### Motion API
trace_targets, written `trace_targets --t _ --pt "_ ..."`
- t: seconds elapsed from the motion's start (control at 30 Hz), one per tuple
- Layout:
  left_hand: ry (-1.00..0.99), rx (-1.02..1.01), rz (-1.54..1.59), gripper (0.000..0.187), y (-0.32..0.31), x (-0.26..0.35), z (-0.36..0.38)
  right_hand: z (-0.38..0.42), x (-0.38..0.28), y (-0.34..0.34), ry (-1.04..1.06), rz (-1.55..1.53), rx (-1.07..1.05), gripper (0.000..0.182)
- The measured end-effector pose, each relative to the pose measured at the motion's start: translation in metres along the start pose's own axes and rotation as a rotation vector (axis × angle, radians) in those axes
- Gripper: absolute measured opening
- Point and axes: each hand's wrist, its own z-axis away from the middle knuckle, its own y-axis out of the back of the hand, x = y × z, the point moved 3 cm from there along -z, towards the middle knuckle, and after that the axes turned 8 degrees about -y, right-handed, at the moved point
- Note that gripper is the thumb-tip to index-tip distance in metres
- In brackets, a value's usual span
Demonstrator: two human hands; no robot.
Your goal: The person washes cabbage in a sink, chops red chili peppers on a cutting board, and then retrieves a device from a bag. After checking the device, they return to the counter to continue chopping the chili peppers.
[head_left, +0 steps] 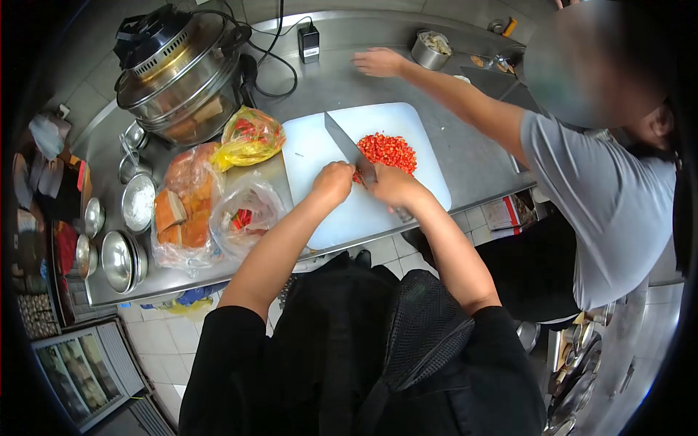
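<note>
A white cutting board [313, 149] lies on the steel counter with a pile of chopped red chilli [387, 151] on it. My right hand [392, 185] grips the handle of a large cleaver [345, 145], whose blade points away to the upper left beside the pile. My left hand [333, 182] is curled into a fist on the board, right next to the blade and the near edge of the chilli. The knife's handle is hidden in my right hand.
Plastic bags of food [196, 207], one with red chillies [247, 138], lie left of the board. A big electric cooker [182, 73] stands at the back left, steel bowls [120, 258] along the left edge. A co-worker in grey on the right reaches a hand [378, 62] across the counter near a steel tin [430, 49].
</note>
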Motion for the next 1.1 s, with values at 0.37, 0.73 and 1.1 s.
trace_targets --t 0.37,0.73,1.1 --pt "0.004 0.045 0.034 0.01 -0.001 -0.002 0.003 -0.008 0.011 -0.024 -0.005 -0.103 0.006 0.036" --pt "0.013 0.058 0.102 0.014 0.008 0.004 0.024 -0.008 0.015 -0.03 0.017 -0.116 0.134 0.035" --pt "-0.038 0.132 0.044 0.008 -0.004 -0.005 0.011 -0.02 0.019 -0.041 0.008 -0.043 0.117 0.041"
